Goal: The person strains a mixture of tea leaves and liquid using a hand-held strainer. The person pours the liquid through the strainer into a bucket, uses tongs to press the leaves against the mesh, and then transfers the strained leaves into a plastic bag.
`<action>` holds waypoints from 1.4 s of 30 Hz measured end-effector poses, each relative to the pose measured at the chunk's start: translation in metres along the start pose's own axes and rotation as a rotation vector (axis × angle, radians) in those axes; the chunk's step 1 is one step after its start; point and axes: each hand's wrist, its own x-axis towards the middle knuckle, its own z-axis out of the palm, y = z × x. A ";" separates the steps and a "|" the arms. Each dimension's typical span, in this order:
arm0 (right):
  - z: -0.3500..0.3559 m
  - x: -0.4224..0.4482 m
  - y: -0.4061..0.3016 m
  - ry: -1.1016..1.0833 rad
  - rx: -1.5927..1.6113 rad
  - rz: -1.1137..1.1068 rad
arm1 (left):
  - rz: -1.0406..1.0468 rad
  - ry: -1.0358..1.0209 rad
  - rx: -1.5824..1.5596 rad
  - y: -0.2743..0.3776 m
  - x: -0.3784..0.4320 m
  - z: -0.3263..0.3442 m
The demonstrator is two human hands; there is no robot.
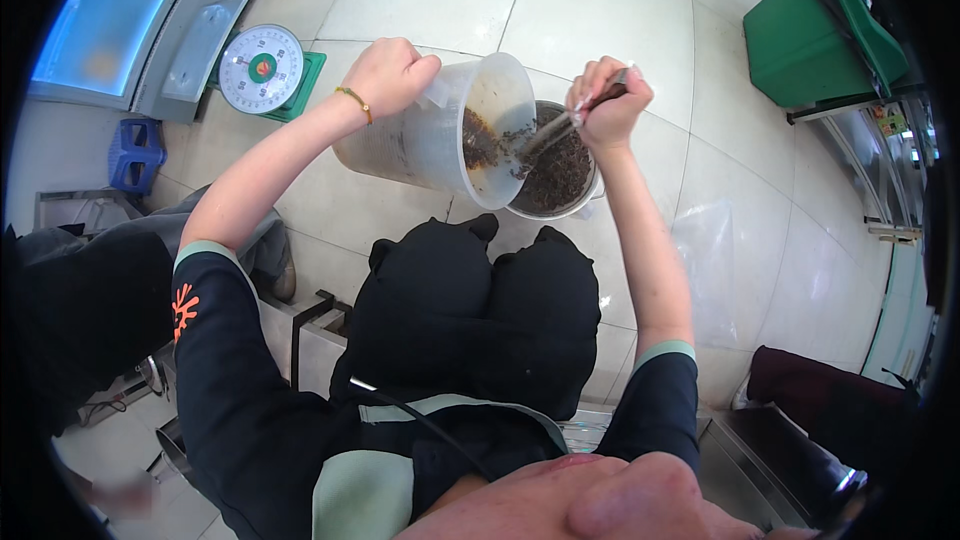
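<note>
My left hand is closed at the upper side of a translucent plastic bucket, holding it tipped on its side with its mouth to the right. Dark, wet-looking loose bits, like tea leaves, cling inside. Beside and partly under the bucket's rim stands a light-coloured round pot, filled with similar dark leafy matter. In my right hand is the handle of a long utensil. Its lower end meets dark bits at the bucket's mouth; the exact shape of that end is hidden.
A green dial scale and a blue plastic stool stand at left. Another person's leg is close on that side. A green bin is at upper right. Clear plastic lies on the tiled floor.
</note>
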 end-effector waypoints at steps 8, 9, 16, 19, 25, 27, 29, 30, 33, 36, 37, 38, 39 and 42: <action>0.013 -0.003 -0.007 0.048 0.090 -0.135 | 0.014 0.046 -0.061 -0.008 -0.004 0.002; 0.014 -0.006 0.000 0.042 0.067 -0.105 | 0.025 0.057 -0.080 -0.009 -0.005 0.002; -0.017 -0.016 -0.010 -0.025 -0.051 -0.030 | -0.117 0.060 -0.157 -0.042 -0.016 0.006; -0.017 -0.026 -0.011 -0.018 -0.057 -0.104 | -0.242 0.118 -0.341 -0.064 -0.027 0.013; -0.032 -0.050 0.025 0.012 -0.145 -0.193 | -0.449 0.318 -0.841 -0.136 -0.068 0.043; -0.032 -0.055 0.033 -0.029 -0.204 -0.225 | -0.502 0.465 -0.973 -0.158 -0.081 0.066; -0.029 -0.062 0.040 -0.023 -0.215 -0.238 | -0.545 0.630 -1.089 -0.178 -0.095 0.093; -0.030 -0.063 0.039 -0.003 -0.201 -0.249 | -0.583 0.668 -1.150 -0.187 -0.098 0.108; -0.026 -0.051 0.014 0.033 -0.106 -0.202 | -0.636 0.733 -1.258 -0.203 -0.102 0.145; -0.021 -0.052 -0.003 0.006 -0.157 -0.171 | -0.680 0.798 -1.292 -0.217 -0.112 0.179; -0.022 -0.053 -0.002 0.009 -0.193 -0.162 | -0.683 0.813 -1.302 -0.222 -0.111 0.187; -0.024 -0.054 0.001 0.011 -0.228 -0.153 | -0.686 0.835 -1.329 -0.226 -0.115 0.196; -0.028 -0.055 0.006 0.023 -0.228 -0.156 | -0.682 0.854 -1.359 -0.230 -0.118 0.205; -0.040 -0.064 0.034 0.053 -0.220 -0.171 | -0.671 0.851 -1.352 -0.238 -0.129 0.213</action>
